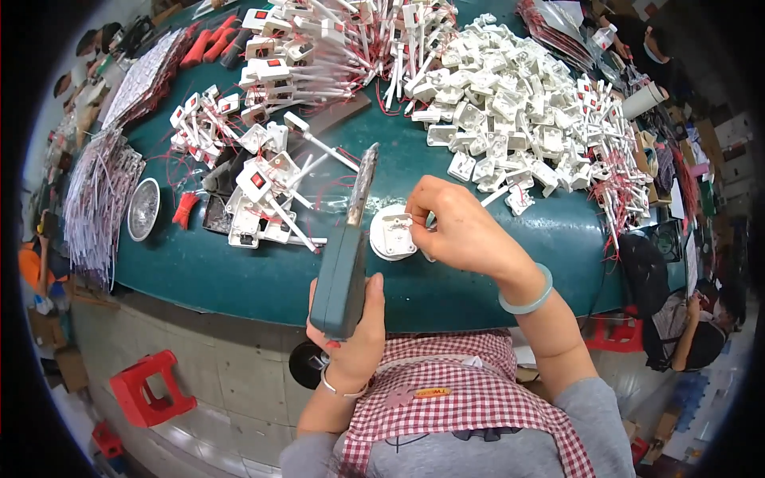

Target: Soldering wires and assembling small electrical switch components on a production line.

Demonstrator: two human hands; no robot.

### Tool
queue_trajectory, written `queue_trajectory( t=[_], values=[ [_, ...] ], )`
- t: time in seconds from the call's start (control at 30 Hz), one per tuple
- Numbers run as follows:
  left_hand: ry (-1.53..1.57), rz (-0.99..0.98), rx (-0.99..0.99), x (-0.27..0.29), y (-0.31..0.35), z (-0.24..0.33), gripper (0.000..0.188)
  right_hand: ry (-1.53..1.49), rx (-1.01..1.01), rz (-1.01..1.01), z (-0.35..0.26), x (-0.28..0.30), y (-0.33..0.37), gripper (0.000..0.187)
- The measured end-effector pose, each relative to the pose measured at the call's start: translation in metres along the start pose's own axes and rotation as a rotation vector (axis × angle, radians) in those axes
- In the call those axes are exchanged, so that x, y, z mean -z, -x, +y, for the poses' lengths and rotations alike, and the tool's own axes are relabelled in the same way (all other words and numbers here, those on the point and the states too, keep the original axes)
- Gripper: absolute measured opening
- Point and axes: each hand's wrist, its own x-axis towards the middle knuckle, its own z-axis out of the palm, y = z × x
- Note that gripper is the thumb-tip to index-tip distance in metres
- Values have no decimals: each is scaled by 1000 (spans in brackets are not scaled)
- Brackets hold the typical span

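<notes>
My left hand (pixel 351 334) is wrapped round the grip of a dark green handheld tool (pixel 339 279). A long, shiny metallic front part points up and away from its body; I cannot tell its exact kind. My right hand (pixel 458 227) is closed in a pinch at the right edge of a small white plastic housing (pixel 396 233). What its fingertips hold, if anything, is hidden. The housing lies open side up on a round white base (pixel 389 253) near the table's front edge. The tool's front part stands left of the housing, apart from it.
A big heap of white housings (pixel 510 95) covers the table (pixel 494 299) at the far right. Assembled white pieces with red switches (pixel 255 182) and wires lie at the left, near a metal bowl (pixel 144 209) and a red wire bundle (pixel 186 209). A red stool (pixel 151 388) stands on the floor.
</notes>
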Motion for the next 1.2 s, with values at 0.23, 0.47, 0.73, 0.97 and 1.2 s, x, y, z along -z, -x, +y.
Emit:
queue_trajectory(
  t=[0.23, 0.47, 0.73, 0.97, 1.2],
  values=[
    [100, -87, -52, -26, -28, 6, 23, -58, -28, 5, -2, 0, 2, 6],
    [180, -145, -34, -50, -40, 1, 23, 7, 41, 69, -1, -5, 5, 9],
    [78, -147, -52, -52, -47, 2, 24, 34, 50, 53, -1, -2, 5, 9],
    [40, -130, -179, -56, -48, -3, 23, 16, 84, 64, 0, -1, 7, 9],
    [174, -79, -75, -54, -48, -6, 22, -226, -5, -7, 4, 2, 10, 8]
  ],
)
